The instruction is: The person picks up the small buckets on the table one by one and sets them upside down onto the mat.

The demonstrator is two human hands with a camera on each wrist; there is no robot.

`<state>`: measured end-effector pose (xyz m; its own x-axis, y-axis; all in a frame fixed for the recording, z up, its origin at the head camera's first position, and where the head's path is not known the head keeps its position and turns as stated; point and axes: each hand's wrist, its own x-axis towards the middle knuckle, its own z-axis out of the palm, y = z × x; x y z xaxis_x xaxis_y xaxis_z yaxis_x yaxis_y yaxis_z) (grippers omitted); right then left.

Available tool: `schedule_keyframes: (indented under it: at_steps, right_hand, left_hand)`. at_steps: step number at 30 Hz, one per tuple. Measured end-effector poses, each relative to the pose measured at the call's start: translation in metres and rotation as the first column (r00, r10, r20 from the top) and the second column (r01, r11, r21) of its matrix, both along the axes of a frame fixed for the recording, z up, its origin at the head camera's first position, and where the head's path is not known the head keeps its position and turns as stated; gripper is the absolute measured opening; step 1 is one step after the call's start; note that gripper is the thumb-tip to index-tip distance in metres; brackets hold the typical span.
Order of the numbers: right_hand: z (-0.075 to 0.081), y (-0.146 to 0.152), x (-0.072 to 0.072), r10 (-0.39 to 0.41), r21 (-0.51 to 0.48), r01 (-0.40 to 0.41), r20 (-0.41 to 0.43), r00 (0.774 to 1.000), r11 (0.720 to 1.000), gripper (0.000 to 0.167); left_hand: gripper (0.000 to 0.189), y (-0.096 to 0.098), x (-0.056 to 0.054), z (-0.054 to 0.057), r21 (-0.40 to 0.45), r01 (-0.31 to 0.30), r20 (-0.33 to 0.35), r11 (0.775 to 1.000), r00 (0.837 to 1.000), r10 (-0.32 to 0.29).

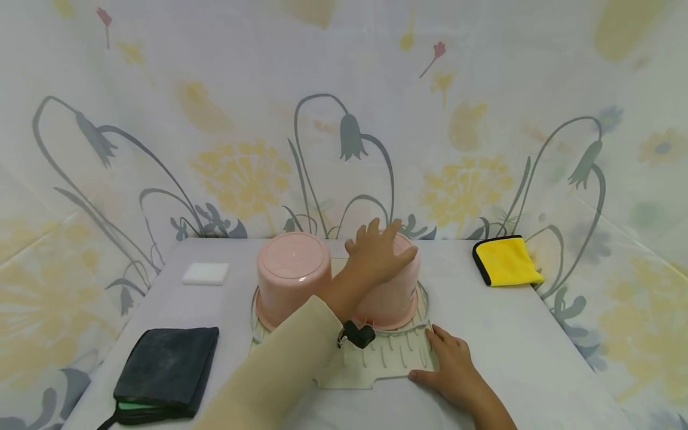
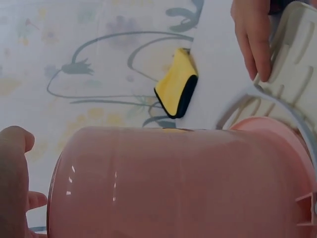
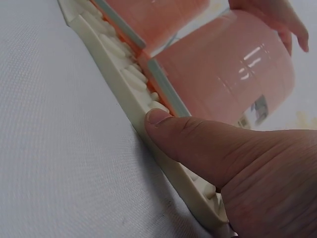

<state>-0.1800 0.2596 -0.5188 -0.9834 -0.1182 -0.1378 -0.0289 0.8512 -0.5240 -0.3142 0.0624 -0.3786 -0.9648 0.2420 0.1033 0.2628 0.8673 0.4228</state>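
Observation:
Two pink buckets stand upside down side by side on a cream ridged drain board [image 1: 349, 364]: a left bucket [image 1: 292, 280] and a right bucket [image 1: 389, 298]. Grey handles circle their rims. My left hand [image 1: 373, 254] reaches across with fingers spread over the upturned base of the right bucket. In the left wrist view its fingers show just past that base. At the board's front right corner, my right hand [image 1: 454, 367] holds the edge, thumb at the front and fingers along the side. The right wrist view shows the thumb [image 3: 188, 141] pressed on the board's rim.
A folded dark cloth [image 1: 166, 367] with a hanging loop lies at the front left of the white table. Behind it is a white sponge block [image 1: 206, 273]. A yellow cloth [image 1: 507, 261] with black trim lies at the back right. Flower-printed sheeting [image 1: 242, 119] surrounds the table.

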Motion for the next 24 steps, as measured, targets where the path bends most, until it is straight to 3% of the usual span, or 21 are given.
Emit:
schedule_keyframes:
  at_steps: [3,7,14,19,24]
  right_hand:
    - [-0.001,0.000,-0.002,0.003,-0.009,-0.003,-0.010,1.000,1.000,0.111]
    - [-0.002,-0.002,-0.004,0.004,-0.016,-0.004,-0.002,1.000,1.000,0.111]
    - [0.010,0.000,-0.005,0.006,-0.095,-0.005,0.011,1.000,0.995,0.087]
    - [0.029,0.014,-0.005,-0.037,-0.095,0.038,0.015,0.999,0.995,0.073]
    - [0.046,0.028,-0.016,0.025,0.001,-0.025,-0.107,0.994,1.000,0.067]
  left_hand:
    - [0.074,-0.010,0.001,-0.002,0.031,0.029,-0.056,0.999,0.998,-0.028]
    - [0.077,-0.029,0.009,0.001,0.001,0.095,-0.099,0.996,0.991,-0.094]
    - [0.079,-0.073,0.041,0.019,0.061,0.189,-0.100,0.980,0.978,-0.183]
    - [0.080,-0.095,0.068,0.023,0.124,0.202,-0.159,0.972,0.970,-0.182]
    - [0.080,-0.126,0.089,0.024,0.075,0.122,-0.190,0.990,0.976,-0.106]
